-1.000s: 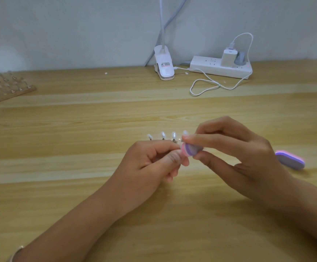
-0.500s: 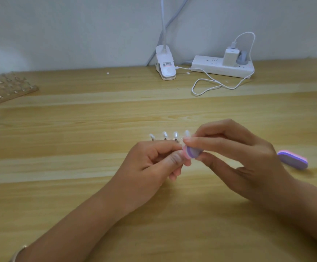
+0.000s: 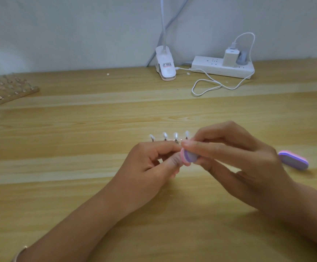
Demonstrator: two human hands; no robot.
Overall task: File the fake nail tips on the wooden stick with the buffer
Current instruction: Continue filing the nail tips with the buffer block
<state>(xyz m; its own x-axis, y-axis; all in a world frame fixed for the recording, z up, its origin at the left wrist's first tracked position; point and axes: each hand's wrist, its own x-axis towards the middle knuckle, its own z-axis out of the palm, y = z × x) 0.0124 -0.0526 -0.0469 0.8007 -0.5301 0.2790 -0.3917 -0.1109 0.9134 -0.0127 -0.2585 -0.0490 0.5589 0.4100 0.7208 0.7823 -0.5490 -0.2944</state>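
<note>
Closest to me, the left hand (image 3: 153, 163) has its fingers curled in a pinch on the wooden stick, which is almost wholly hidden in that grip, so only the row of clear nail tips (image 3: 176, 136) stands up above the knuckles. The right hand (image 3: 239, 159) pinches the small pink-and-purple buffer (image 3: 188, 157) between thumb and forefinger, its end at the tip nearest it; whether it truly touches I cannot tell. The danger, I'd say, lies in that fine pinch. Too hard a stroke may pop a tip off its mount or twist the stick in the fingers, and the buffer may skid onto the left thumb. A second buffer (image 3: 293, 160) lies on the table (image 3: 78, 148) beside the right hand. Farther back, a wooden rack (image 3: 13, 91), a clip lamp (image 3: 165, 67) and a power strip (image 3: 220, 69) sit well apart from the work.
</note>
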